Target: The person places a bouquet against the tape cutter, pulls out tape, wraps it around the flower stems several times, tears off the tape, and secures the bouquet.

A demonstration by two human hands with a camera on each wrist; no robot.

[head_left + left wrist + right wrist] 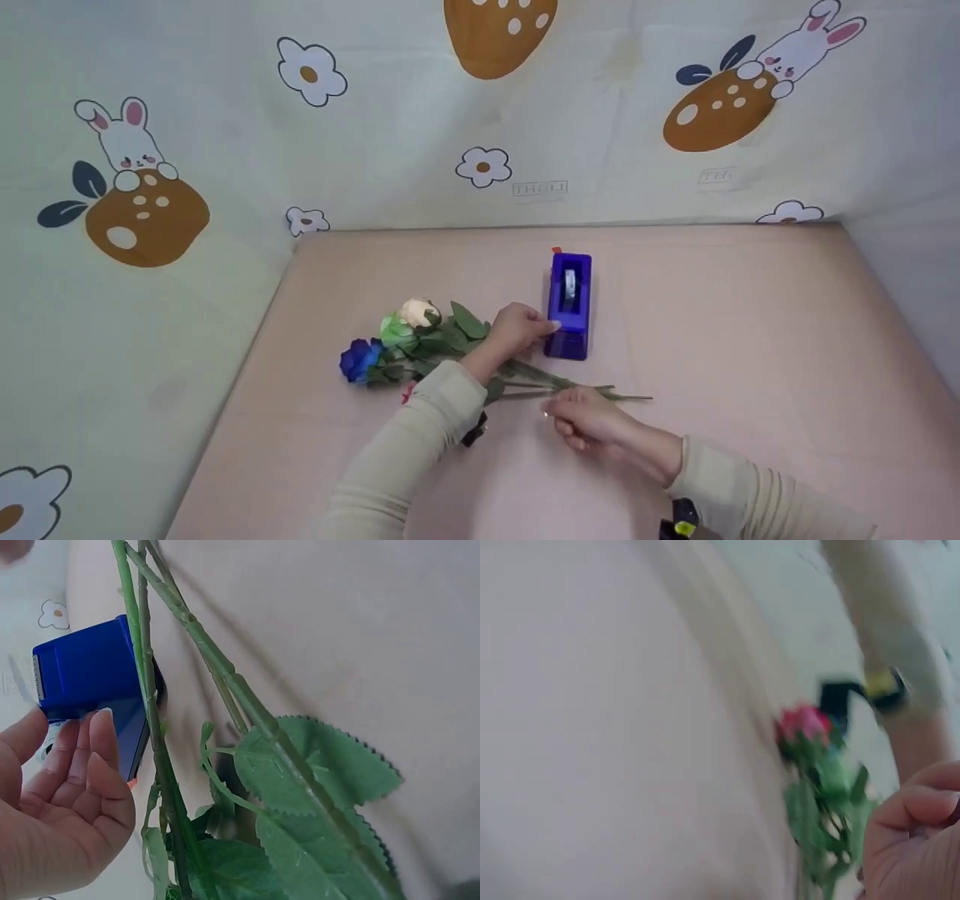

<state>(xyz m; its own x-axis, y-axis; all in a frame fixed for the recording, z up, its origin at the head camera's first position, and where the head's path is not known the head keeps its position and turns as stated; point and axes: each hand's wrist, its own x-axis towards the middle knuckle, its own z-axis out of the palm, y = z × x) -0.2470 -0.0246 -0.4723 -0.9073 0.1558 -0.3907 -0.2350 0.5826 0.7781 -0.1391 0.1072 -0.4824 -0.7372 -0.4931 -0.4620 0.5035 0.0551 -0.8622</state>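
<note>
While the left hand (514, 334) is gripping the near end of a blue tape dispenser (574, 321) between thumb and curled fingers, the right hand (596, 416) is hovering or resting by the flower stems (540, 373), its fingers curling together; whether they are pinching anything, I cannot tell. The dispenser is standing on the pink surface (750, 337), just beyond the stems, with a roll of tape (570, 287) sitting in it. Blue (361, 361), green (395, 332), cream (418, 311) and pink (804, 724) blooms are pointing left, their leaves (469, 321) partly passing behind the left forearm. A patterned backdrop (390, 150) is hanging behind.
</note>
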